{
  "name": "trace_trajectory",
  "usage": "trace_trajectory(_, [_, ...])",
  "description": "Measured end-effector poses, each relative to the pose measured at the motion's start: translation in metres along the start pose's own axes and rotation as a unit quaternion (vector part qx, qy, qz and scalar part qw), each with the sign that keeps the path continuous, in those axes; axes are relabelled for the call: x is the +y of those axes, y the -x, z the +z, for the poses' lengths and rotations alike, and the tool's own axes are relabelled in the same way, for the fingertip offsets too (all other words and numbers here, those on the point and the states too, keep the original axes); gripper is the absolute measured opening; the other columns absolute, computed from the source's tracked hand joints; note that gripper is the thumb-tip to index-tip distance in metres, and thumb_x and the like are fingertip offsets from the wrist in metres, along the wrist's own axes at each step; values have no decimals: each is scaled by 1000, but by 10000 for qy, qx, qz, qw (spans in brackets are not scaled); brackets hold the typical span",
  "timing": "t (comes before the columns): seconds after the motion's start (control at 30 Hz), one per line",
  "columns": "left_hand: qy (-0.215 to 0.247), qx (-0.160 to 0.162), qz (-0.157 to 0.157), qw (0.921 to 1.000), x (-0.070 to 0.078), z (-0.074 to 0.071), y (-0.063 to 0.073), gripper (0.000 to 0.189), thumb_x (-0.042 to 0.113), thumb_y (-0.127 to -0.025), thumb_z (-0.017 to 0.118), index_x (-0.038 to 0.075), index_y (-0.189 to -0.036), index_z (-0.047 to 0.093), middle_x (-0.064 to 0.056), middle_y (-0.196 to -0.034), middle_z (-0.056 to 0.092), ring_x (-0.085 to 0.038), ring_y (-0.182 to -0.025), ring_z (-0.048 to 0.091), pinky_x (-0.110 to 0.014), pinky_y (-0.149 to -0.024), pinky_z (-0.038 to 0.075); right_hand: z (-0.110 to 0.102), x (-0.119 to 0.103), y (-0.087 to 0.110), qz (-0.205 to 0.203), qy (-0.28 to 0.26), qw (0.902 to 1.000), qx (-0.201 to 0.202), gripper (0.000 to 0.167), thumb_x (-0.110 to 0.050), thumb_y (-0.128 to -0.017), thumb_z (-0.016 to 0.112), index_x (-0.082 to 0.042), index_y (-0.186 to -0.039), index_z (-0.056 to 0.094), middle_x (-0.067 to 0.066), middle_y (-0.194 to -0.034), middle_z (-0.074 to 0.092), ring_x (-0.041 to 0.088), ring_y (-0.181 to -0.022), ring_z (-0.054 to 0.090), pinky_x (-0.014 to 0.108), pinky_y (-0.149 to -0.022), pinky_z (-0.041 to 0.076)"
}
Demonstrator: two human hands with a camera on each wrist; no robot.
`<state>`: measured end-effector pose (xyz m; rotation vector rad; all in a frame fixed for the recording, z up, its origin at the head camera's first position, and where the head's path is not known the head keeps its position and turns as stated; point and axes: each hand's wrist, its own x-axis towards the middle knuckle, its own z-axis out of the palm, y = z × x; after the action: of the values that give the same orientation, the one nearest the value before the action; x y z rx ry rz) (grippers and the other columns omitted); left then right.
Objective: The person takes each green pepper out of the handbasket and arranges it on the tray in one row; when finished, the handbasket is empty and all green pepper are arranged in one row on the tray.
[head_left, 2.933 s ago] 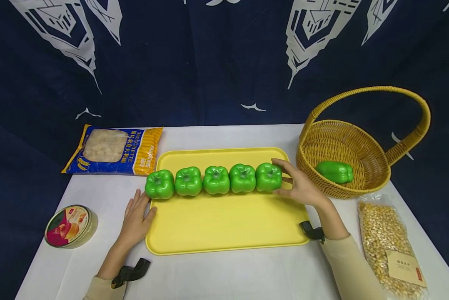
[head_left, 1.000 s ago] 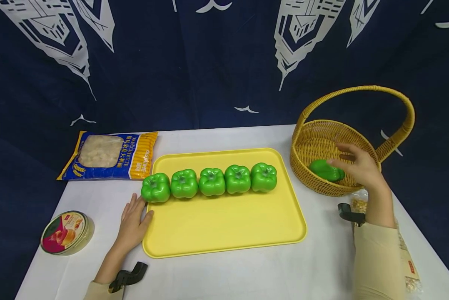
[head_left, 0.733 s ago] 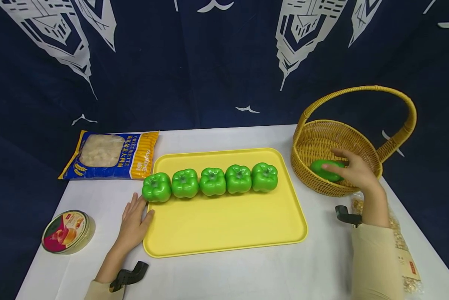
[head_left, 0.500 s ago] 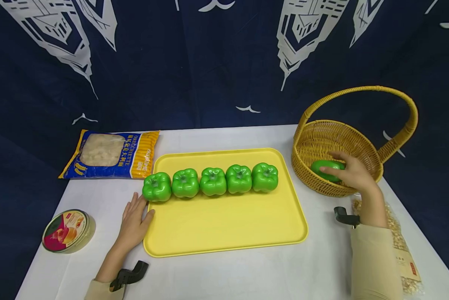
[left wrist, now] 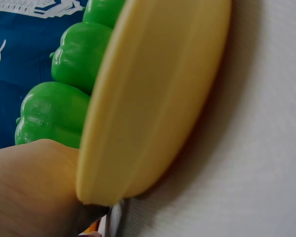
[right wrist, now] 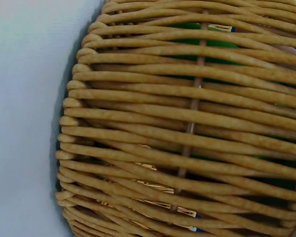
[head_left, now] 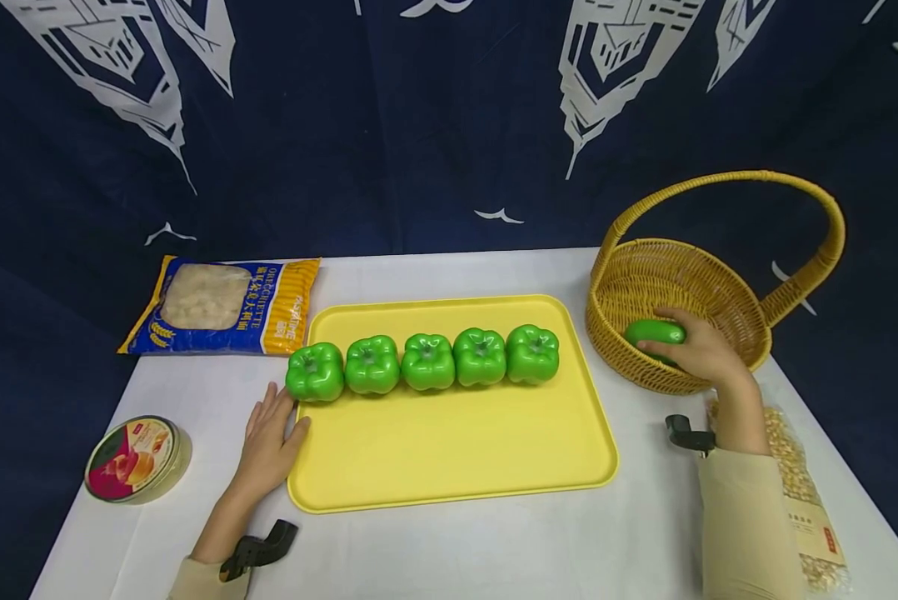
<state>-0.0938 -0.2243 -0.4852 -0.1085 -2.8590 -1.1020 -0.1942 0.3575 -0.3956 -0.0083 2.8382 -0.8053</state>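
Note:
Inside the wicker basket [head_left: 620, 365] lies a green bell pepper [head_left: 653, 332]. My right hand [head_left: 707, 350] grips it, thumb on the near side and fingers on the far side. In the right wrist view the basket's woven wall [right wrist: 187, 118] fills most of the picture, with green showing through gaps. Several green bell peppers stand in a row across the yellow tray [head_left: 449, 454]. My left hand [head_left: 267, 442] rests at the tray's left edge, fingers extended close to the leftmost pepper [head_left: 315, 372]. The left wrist view shows the tray's side [left wrist: 148, 108] beside that hand.
A blue and yellow pasta bag [head_left: 224, 306] lies behind the tray at the left. A round tin [head_left: 137, 460] stands at the far left. A bag of corn kernels [head_left: 805, 500] lies at the right, partly under the right forearm. The basket's handle [head_left: 764, 177] arches overhead.
My right hand has left the rightmost pepper on the tray, reached into the basket and closed on the pepper there, which has shifted slightly. My left hand stays at the tray's edge.

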Motion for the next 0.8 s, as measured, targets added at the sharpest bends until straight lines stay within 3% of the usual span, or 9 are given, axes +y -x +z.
trace_trajectory(0.33, [12, -74, -75, 9999, 3, -2, 0, 56, 8, -99, 49, -9, -148, 30, -34, -154, 26, -47, -149, 4, -62, -118, 0, -1, -1, 3, 169, -68, 9994, 294, 82, -51, -91, 62, 0, -149, 33, 34, -129, 44, 46, -104, 48, 45, -75, 45])
trace_trajectory(0.8, [-26, -74, -88, 9999, 3, -2, 1, 56, 8, -98, 49, -9, -148, 30, -34, -154, 25, -47, -149, 5, -62, -118, 0, 2, -9, 10, 142, -426, 9912, 1247, 74, -38, -89, 70, -3, -145, 36, 34, -133, 44, 50, -108, 48, 54, -78, 45])
